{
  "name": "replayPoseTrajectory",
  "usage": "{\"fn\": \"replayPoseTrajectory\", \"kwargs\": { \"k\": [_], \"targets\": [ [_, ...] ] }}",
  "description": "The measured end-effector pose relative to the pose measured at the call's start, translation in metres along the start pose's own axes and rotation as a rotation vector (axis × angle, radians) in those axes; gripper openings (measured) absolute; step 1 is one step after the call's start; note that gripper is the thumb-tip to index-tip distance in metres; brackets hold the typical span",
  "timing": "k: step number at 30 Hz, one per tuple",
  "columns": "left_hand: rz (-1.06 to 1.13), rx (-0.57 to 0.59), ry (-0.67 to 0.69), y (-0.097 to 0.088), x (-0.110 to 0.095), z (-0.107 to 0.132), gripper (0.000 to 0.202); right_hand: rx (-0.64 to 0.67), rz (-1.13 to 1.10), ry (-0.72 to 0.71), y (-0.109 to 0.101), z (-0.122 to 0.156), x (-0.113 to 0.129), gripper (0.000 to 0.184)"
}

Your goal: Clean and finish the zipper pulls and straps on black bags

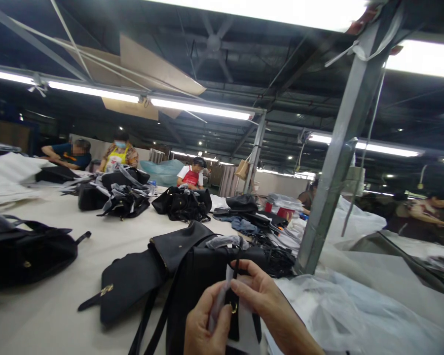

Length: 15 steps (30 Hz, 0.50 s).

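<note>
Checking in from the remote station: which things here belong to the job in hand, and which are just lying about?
In use: left hand, right hand, pale strip, black handbag.

Lying about: black bag at left, black bags farther along the table, translucent plastic sheeting, metal post.

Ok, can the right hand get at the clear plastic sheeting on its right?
Probably yes: the right hand lies right beside the translucent plastic sheeting, with nothing visible between them, though its fingers are busy at the pale strip.
</note>
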<state>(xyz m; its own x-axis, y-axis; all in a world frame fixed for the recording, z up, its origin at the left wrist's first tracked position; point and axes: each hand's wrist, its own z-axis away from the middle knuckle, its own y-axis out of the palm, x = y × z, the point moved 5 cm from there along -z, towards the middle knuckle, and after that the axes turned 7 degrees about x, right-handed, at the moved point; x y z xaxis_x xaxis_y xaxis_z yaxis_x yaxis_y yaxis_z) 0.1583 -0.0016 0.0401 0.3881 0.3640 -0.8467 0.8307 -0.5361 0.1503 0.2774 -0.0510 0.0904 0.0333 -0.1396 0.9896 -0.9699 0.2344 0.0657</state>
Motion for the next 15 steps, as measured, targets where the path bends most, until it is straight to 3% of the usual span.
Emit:
{"fn": "replayPoseTrajectory", "kwargs": {
  "k": [8,15],
  "targets": [
    [-0.016,-0.013,-0.049,-0.004,-0.0015,-0.0006,0.033,-0.074,-0.022,-0.065,-0.0039,-0.006,0.0049,0.054],
    [-0.268,-0.003,0.123,-0.0029,0.0004,0.0031,0.017,-0.107,-0.033,-0.048,0.0022,-0.0056,0.006,0.056]
  ]
}}
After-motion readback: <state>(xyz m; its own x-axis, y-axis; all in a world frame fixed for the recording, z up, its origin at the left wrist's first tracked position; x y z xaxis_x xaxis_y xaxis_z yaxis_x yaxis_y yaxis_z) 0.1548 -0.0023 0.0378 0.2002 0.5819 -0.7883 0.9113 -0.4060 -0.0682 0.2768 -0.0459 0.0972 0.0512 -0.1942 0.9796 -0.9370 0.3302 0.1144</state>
